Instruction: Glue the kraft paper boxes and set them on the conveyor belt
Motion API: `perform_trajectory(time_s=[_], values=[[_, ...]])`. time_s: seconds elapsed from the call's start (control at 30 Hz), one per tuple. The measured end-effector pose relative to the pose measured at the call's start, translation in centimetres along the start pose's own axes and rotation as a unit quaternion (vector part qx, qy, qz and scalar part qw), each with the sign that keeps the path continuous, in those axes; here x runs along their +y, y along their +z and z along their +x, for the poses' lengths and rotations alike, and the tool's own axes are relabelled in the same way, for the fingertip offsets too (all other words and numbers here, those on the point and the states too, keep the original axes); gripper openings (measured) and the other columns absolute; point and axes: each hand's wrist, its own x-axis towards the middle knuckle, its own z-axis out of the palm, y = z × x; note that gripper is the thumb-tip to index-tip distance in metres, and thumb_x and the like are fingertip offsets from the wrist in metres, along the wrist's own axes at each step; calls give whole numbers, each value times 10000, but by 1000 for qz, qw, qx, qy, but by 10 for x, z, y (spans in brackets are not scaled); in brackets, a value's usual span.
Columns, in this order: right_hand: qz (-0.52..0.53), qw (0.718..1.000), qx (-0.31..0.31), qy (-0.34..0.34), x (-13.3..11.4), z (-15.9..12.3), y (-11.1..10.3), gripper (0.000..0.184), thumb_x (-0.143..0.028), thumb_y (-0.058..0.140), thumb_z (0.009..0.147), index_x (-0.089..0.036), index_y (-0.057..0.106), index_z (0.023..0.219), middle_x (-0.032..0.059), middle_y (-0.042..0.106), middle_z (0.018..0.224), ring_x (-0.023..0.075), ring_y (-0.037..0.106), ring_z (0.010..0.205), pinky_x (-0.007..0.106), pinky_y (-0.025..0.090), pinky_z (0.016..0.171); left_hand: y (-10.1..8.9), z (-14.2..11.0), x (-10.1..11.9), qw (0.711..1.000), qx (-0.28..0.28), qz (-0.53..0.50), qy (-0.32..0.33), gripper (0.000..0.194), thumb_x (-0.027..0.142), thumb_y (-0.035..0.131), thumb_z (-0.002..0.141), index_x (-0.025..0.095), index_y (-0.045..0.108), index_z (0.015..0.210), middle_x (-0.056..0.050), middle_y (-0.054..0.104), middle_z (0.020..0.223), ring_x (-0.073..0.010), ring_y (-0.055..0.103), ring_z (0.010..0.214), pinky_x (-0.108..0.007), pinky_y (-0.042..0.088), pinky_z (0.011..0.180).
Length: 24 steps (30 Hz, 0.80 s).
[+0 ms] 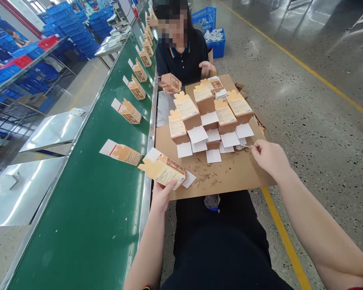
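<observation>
My left hand (161, 196) grips an open small carton (163, 174), tan and brown with printed panels, tilted at the belt's edge with its end flaps out. On the right, my right hand (268, 156) is closed in a pinch on a thin pale stick (247, 146). The stick's far end meets a small, shiny round thing (239, 147) that I cannot make out. Beside it, several cartons (226, 114) lie stacked on a cardboard sheet (220, 175), their white flaps toward me. Another carton (125, 155) stands on the green belt near my left hand.
A green conveyor belt (87, 225) runs along the left, carrying a row of cartons (130, 110). Across the sheet a co-worker (181, 60) holds a carton (171, 82). Blue crates (216, 42) stand behind them. Metal side tables (21, 189) flank the belt's far side.
</observation>
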Motion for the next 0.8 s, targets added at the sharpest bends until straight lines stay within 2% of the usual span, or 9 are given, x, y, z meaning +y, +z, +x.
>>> perform_trajectory(time_s=[0.07, 0.13, 0.27, 0.4, 0.5, 0.6, 0.8], values=[[59, 998, 23, -1, -9, -25, 0, 305, -367, 587, 1038, -254, 576, 756, 30, 606, 629, 199, 528, 579, 329, 333, 611, 12, 2, -7, 1000, -16, 4, 10, 881, 475, 1086, 613, 242, 686, 1362, -180, 770, 1423, -411, 720, 1397, -594, 582, 1196], [127, 991, 24, -26, -28, -57, 12, 318, -393, 569, 1074, -250, 596, 791, 0, 579, 616, 172, 490, 539, 313, 342, 589, 21, 6, -12, 999, -32, 16, 12, 870, 473, 1087, 618, 245, 669, 1346, -166, 777, 1401, -381, 745, 1356, -559, 598, 1175], [245, 960, -35, -134, -87, -114, 62, 327, -295, 498, 1114, -246, 551, 796, -10, 581, 649, 143, 478, 534, 282, 369, 572, 24, 13, -15, 998, -47, 43, 6, 778, 481, 1084, 640, 240, 659, 1246, -133, 802, 1305, -333, 797, 1229, -512, 638, 1098], [223, 949, -51, -215, -127, -142, 105, 334, -218, 484, 1126, -239, 508, 794, 0, 573, 702, 142, 505, 598, 274, 358, 611, 20, 14, -16, 996, -56, 60, 18, 732, 455, 1078, 671, 238, 654, 1226, -122, 797, 1284, -314, 803, 1190, -495, 646, 1071], [184, 952, -54, -237, -132, -147, 119, 336, -204, 479, 1135, -231, 527, 804, 4, 568, 711, 144, 495, 603, 289, 321, 609, 20, 11, -17, 996, -55, 62, 27, 757, 456, 1078, 670, 240, 648, 1255, -125, 788, 1303, -316, 800, 1195, -494, 643, 1072], [161, 958, -59, -231, -126, -145, 123, 341, -208, 469, 1140, -230, 544, 809, 7, 562, 708, 152, 488, 604, 304, 315, 606, 22, 9, -17, 996, -49, 67, 33, 796, 466, 1083, 652, 244, 639, 1273, -128, 786, 1298, -326, 795, 1205, -502, 638, 1077], [209, 958, 4, -196, -103, -135, 111, 364, -231, 465, 1148, -250, 507, 787, 0, 544, 697, 159, 486, 601, 308, 367, 621, 27, -3, -20, 988, -8, 127, 82, 820, 456, 1065, 641, 241, 601, 1282, -145, 762, 1314, -353, 763, 1273, -515, 623, 1101]])
